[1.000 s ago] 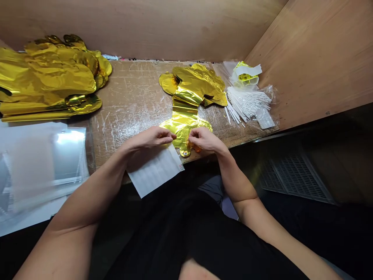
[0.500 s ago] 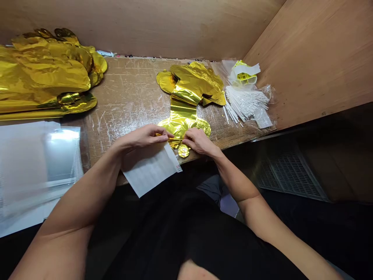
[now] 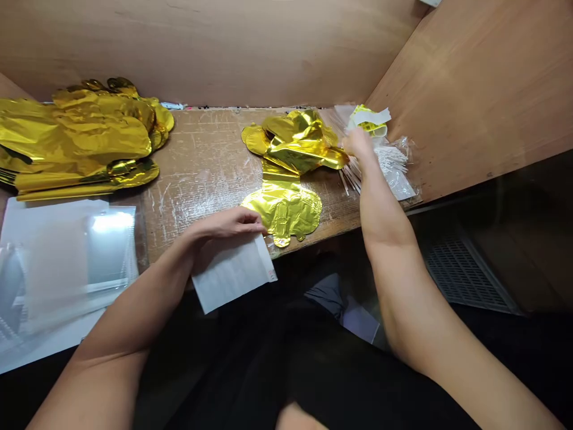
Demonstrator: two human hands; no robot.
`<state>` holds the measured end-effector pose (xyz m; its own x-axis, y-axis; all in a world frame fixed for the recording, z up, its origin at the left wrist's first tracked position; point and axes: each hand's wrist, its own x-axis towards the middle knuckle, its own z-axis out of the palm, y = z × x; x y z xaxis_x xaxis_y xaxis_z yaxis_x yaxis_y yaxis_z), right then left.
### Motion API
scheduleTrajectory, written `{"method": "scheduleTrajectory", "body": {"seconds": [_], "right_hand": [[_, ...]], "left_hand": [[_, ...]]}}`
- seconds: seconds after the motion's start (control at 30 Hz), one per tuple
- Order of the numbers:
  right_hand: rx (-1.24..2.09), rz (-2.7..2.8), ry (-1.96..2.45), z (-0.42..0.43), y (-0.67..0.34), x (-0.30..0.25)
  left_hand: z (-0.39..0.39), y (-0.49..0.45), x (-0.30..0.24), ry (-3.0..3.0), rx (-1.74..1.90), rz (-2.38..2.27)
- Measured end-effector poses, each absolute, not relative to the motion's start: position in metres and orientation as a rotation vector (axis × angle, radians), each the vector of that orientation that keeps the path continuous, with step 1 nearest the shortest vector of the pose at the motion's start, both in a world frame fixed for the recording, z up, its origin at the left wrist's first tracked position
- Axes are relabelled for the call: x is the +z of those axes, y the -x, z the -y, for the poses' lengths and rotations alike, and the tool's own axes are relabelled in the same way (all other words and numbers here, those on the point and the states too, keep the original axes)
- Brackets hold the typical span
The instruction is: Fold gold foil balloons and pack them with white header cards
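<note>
Scuffed wooden benchtop (image 3: 203,149)
Plywood back wall (image 3: 250,54) meets plywood side wall (image 3: 483,101) at right; grey slotted grille (image 3: 468,272) in the dark below.

Location reads as a workshop, specifically a packing or light-assembly bench, boxed in by plain wooden panels (image 3: 250,54) at back and right. Evidence: brown worktop (image 3: 201,155) with a scratched, glossy surface; like items kept in batches, namely a large heap of gold foil shapes (image 3: 89,137) at left, a smaller gold foil stack (image 3: 290,146) near centre, clear plastic sleeves (image 3: 110,251) at front left, and a bunch of thin white sticks (image 3: 391,160) on clear plastic at right. Below bench level, right side, a grey perforated crate-like panel (image 3: 465,275) shows in shadow.
</note>
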<state>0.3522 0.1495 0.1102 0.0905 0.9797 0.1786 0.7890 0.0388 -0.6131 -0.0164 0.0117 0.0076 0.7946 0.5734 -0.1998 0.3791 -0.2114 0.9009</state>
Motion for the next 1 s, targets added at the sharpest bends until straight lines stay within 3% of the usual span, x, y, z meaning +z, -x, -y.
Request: {"method": "scheduleTrajectory", "body": {"seconds": [0.13, 0.23, 0.3, 0.73, 0.87, 1.0], "right_hand": [[0.032, 1.800, 1.837, -0.127, -0.330, 0.110], [0.552, 2.241, 1.346, -0.059, -0.271, 0.073], [0.688, 2.342, 1.185, -0.016, -0.235, 0.047], [-0.031, 2.441, 1.248, 0.016, -0.198, 0.005], [0.167, 2.311, 1.275, 0.020, -0.192, 0.000], [0.795, 1.933, 1.282, 0.018, -0.203, 0.007]], "left_hand": [[-0.009, 0.013, 0.010, -1.603, 0.526, -0.956], [-0.005, 0.006, 0.011, -1.488, 0.705, -1.050], [-0.002, 0.002, 0.011, -1.427, 0.760, -1.077], [0.000, -0.002, 0.004, -1.125, 0.791, -1.023], [-0.005, 0.003, 0.008, -1.287, 0.704, -0.974], [-0.009, 0.010, 0.009, -1.464, 0.556, -0.933]]}}
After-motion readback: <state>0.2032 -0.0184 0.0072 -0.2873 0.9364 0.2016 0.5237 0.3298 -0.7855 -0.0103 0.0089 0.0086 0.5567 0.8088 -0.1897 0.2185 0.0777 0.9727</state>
